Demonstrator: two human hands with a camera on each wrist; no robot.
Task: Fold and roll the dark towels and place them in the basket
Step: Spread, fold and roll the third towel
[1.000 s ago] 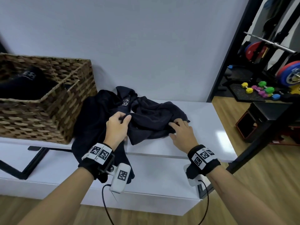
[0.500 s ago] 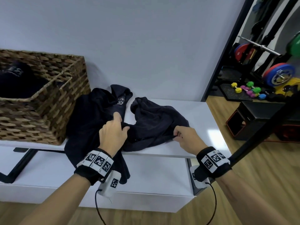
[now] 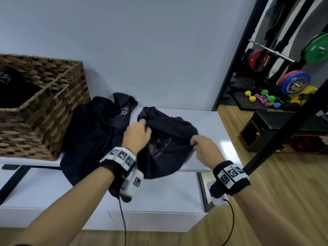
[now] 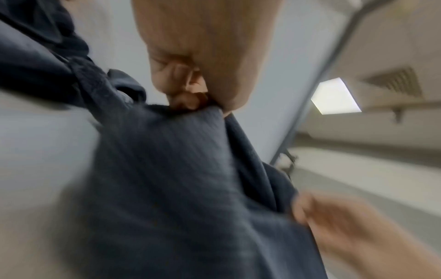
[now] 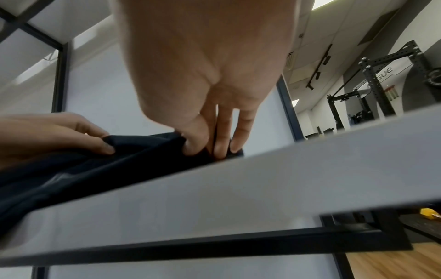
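Note:
A dark towel (image 3: 168, 139) lies bunched on the white shelf top (image 3: 209, 121), its front part hanging over the edge. My left hand (image 3: 140, 132) pinches its upper left edge, seen close up as dark towel cloth (image 4: 167, 169) under the left hand (image 4: 195, 102). My right hand (image 3: 198, 144) pinches its right edge near the shelf's front, and the right wrist view shows the right hand (image 5: 210, 149) gripping the dark towel (image 5: 95, 169). A second dark towel (image 3: 92, 132) is heaped beside the wicker basket (image 3: 53, 110), which holds a rolled dark towel (image 3: 10, 89).
The basket stands at the shelf's left end against the white wall. A lower white step (image 3: 159, 192) runs in front. To the right are wood floor, a black slanted post (image 3: 284, 132), a black box (image 3: 276, 128), dumbbells (image 3: 262, 99) and weight plates (image 3: 294, 82).
My left hand has moved up and right along the towel and now lifts its top edge. The right hand has closed on the right edge and drawn it slightly toward me.

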